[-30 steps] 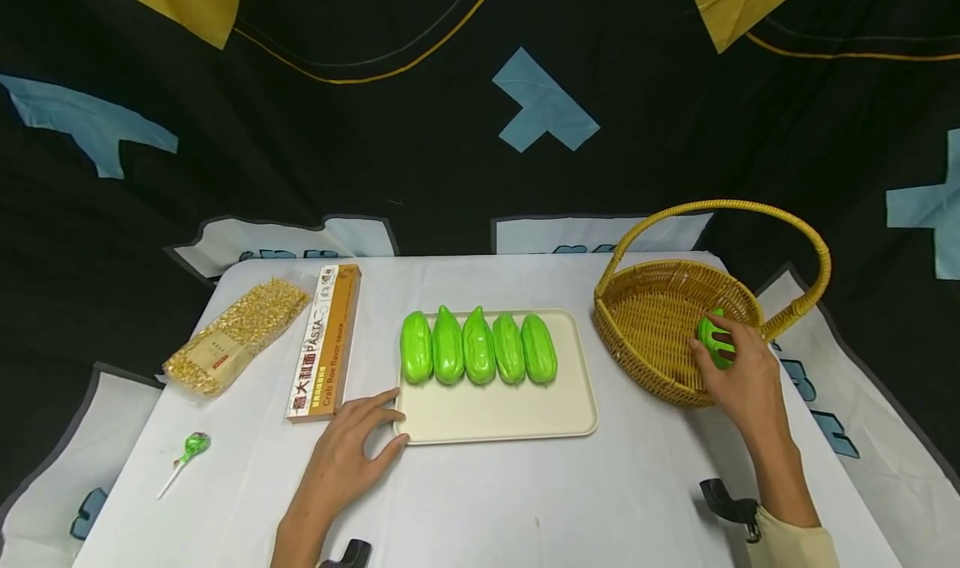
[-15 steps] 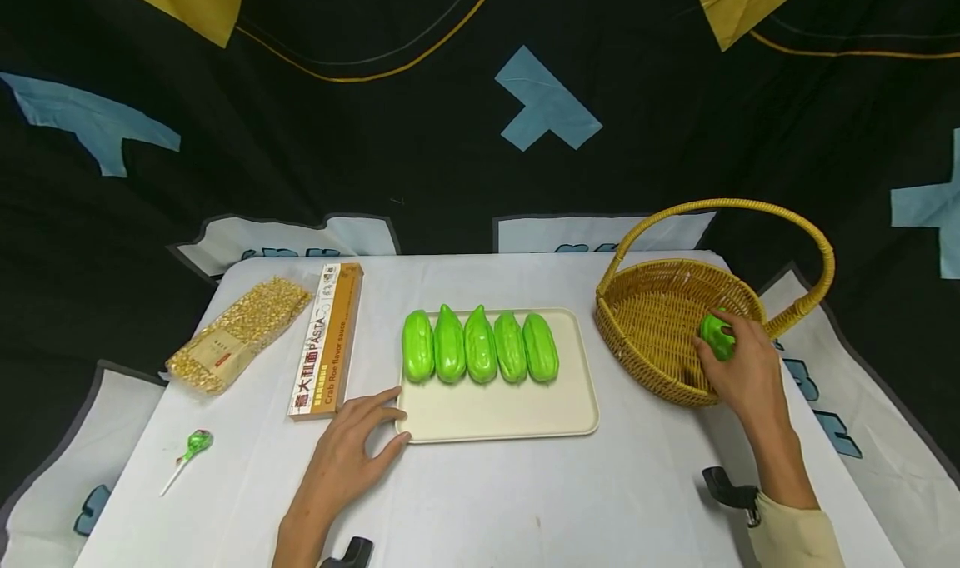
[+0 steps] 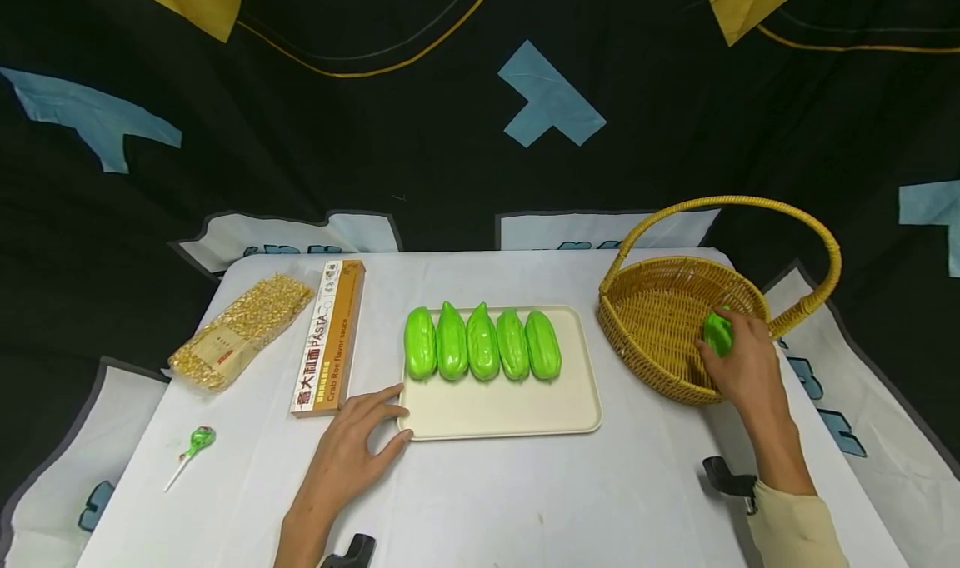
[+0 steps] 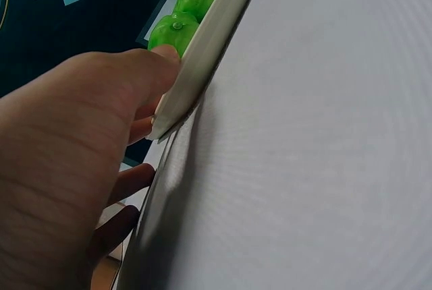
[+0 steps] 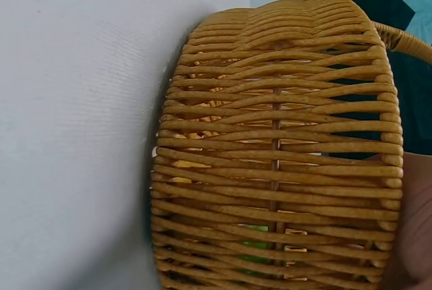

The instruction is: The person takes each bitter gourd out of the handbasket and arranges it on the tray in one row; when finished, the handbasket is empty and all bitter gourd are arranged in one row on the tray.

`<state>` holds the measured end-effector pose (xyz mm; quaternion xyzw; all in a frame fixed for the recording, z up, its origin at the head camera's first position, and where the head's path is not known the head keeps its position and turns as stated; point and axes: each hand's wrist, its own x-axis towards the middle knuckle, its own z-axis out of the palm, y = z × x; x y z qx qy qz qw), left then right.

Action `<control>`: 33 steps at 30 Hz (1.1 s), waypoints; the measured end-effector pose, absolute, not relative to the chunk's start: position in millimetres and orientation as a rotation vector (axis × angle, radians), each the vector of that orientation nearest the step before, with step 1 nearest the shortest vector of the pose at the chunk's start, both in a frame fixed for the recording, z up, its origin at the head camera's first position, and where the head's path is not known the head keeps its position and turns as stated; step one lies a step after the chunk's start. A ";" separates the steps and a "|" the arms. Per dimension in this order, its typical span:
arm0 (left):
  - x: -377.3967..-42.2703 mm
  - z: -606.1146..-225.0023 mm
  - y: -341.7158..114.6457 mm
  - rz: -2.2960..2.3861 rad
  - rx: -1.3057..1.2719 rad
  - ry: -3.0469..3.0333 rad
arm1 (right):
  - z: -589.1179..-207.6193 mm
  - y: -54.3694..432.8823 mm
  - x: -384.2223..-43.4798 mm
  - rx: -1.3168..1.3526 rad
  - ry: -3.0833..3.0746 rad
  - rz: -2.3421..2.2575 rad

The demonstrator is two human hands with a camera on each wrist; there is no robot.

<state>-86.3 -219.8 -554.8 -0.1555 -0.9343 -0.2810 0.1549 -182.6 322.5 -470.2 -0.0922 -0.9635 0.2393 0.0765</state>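
Five-fingered and spread, my left hand (image 3: 352,447) rests its fingertips and thumb at the near left corner of a cream tray (image 3: 495,414). Several glossy green ribbed gourds (image 3: 482,345) lie side by side along the tray's far half; their rounded ends (image 4: 177,30) show in the left wrist view. Over at the right, my right hand (image 3: 750,368) reaches into a wicker basket (image 3: 651,368) and grips another green ribbed gourd (image 3: 717,333), partly covered by the fingers. In the right wrist view the basket wall (image 5: 277,141) hides most of that hand.
Left of the tray lie a pasta box (image 3: 327,339), a bag of yellow kernels (image 3: 243,331) and a green lollipop (image 3: 197,443). The basket's tall arched handle (image 3: 738,201) rises over its opening. A dark patterned cloth (image 3: 420,151) hangs behind the white table (image 3: 517,510).
My right hand stays in the basket, its grip on the gourd slightly shifted and the gourd turned a little. The left hand and tray hold still; the whole view drifts slightly.
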 end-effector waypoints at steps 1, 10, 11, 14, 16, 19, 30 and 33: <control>-86.2 -554.6 -219.9 -0.805 -0.445 -2.680 | -470.3 322.0 -183.5 -0.288 -2.895 0.717; -85.9 -553.7 -218.4 -0.805 -0.444 -2.683 | -470.8 324.3 -190.8 -0.291 -2.935 0.753; -86.0 -553.5 -218.4 -0.803 -0.443 -2.685 | -470.7 324.9 -191.5 -0.286 -2.939 0.752; -86.3 -553.9 -218.4 -0.802 -0.440 -2.689 | -469.5 328.0 -193.7 -0.255 -2.962 0.756; -86.3 -554.0 -218.5 -0.803 -0.437 -2.696 | -468.2 329.7 -195.4 -0.230 -2.985 0.765; -86.0 -554.5 -218.5 -0.802 -0.433 -2.701 | -466.1 332.4 -199.1 -0.176 -3.023 0.771; -86.1 -555.0 -218.1 -0.811 -0.432 -2.698 | -463.5 337.1 -211.3 -0.164 -3.107 0.816; -86.0 -554.3 -217.7 -0.814 -0.427 -2.702 | -463.2 338.8 -214.7 -0.188 -3.134 0.827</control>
